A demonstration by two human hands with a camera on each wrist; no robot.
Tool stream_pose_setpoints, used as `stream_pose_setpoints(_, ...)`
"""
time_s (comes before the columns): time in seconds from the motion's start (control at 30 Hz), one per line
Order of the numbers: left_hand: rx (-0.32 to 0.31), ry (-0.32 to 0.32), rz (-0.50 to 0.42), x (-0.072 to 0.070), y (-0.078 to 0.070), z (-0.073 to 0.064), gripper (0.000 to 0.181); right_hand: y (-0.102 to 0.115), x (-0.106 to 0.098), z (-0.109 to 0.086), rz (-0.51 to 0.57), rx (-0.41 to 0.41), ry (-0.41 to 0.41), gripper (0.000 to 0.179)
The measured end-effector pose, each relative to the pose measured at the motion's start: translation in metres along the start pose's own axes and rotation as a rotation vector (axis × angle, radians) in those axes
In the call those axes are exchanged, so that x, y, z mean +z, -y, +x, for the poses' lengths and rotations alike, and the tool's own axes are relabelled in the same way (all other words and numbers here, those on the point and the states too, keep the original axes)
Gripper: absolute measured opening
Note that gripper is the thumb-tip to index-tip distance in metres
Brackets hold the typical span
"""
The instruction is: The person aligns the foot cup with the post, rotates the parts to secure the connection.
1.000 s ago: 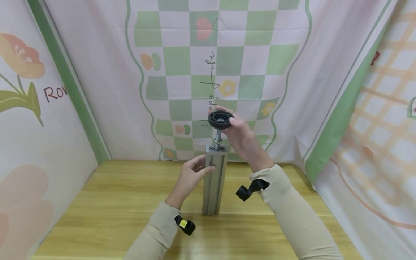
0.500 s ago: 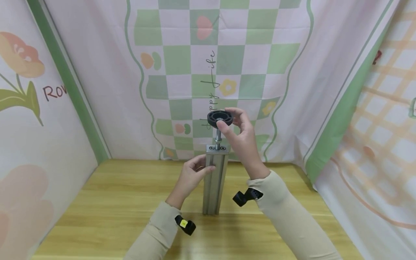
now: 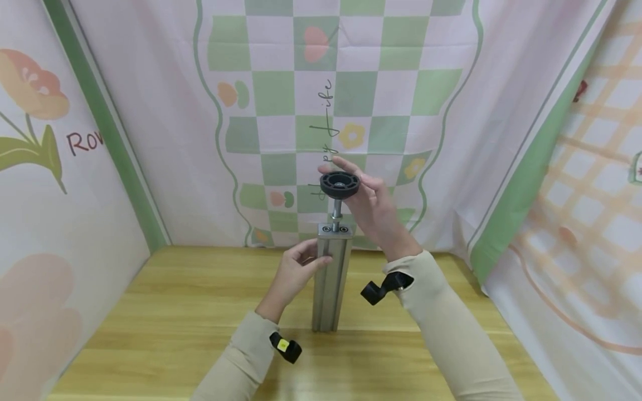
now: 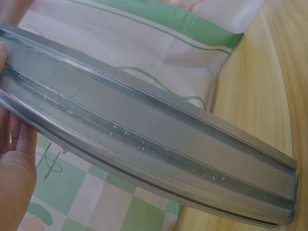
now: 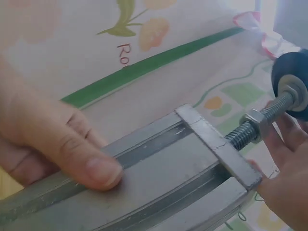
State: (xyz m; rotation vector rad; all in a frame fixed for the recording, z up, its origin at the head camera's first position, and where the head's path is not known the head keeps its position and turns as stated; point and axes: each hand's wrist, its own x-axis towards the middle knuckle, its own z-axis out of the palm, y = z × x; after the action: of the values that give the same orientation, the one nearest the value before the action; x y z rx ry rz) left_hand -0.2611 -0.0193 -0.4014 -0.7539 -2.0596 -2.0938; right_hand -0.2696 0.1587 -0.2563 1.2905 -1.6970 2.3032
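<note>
A grey aluminium profile (image 3: 331, 284) stands upright on the wooden table, with a metal end plate (image 3: 335, 230) across its top. From the plate rises a threaded rod (image 5: 276, 108) carrying a hex nut (image 5: 253, 121) and ending in the round black base of a levelling foot (image 3: 340, 185). My left hand (image 3: 299, 270) grips the profile near its top, thumb on the near face and fingers behind. Extended fingers of my right hand (image 3: 378, 214) reach behind the black base, with the thumb side right at its right rim. Part of those fingers is hidden by the base.
The wood-grain table (image 3: 200, 317) spreads around the profile. Printed fabric (image 3: 273, 92) hangs behind, and more fabric covers both sides. Black wrist straps (image 3: 387, 287) sit at both cuffs.
My right thumb goes from the base's right rim to its front, then back off to the right as the fingers extend behind. My left hand and the profile stay put.
</note>
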Motion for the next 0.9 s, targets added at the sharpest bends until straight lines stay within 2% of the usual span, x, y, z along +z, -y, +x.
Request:
stream_pose_setpoints(0.2,-0.003,0.011,-0.001,-0.001,0.001,0.000,0.041,0.001,-0.005,0.004,0.117,0.066,0.086,0.054)
stream_pose_setpoints(0.4,0.007,0.011,-0.007,-0.001,-0.001,0.000,0.042,-0.002,-0.005,0.006,0.172,0.067,0.106,0.049)
stream_pose_setpoints(0.6,0.011,0.016,-0.011,-0.001,0.000,0.000,0.042,-0.007,-0.007,0.004,0.181,0.039,0.113,0.051)
stream_pose_setpoints(0.77,-0.003,0.003,0.000,-0.001,0.000,-0.001,0.042,-0.010,-0.006,0.001,0.156,0.001,0.056,0.058)
stream_pose_setpoints(0.9,-0.020,-0.001,-0.002,-0.001,-0.001,-0.001,0.041,-0.012,-0.002,-0.003,0.004,-0.045,-0.061,0.067)
